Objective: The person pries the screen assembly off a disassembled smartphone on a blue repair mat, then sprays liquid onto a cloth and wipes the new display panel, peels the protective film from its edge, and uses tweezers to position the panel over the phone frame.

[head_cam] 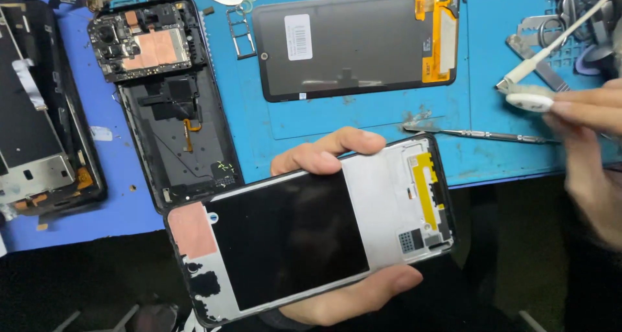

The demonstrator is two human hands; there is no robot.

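Observation:
My left hand [337, 157] grips a phone frame [311, 228] from underneath, fingers over its far edge and thumb on the near edge. The frame is held flat and shows a black panel, a white metal plate and a yellow flex strip at its right end. My right hand [586, 157] is at the right edge of the view, its fingertips pinching a small white oval piece [530, 101] on a white cable [564, 34]. The two hands are apart.
On the blue mat [499, 79] lie a dark display panel with an orange flex [356, 44], an opened phone body with its board [165, 99], another stripped frame [39, 112] at left, a thin metal screwdriver [479, 135], tweezers and metal tools [551, 47] at the far right.

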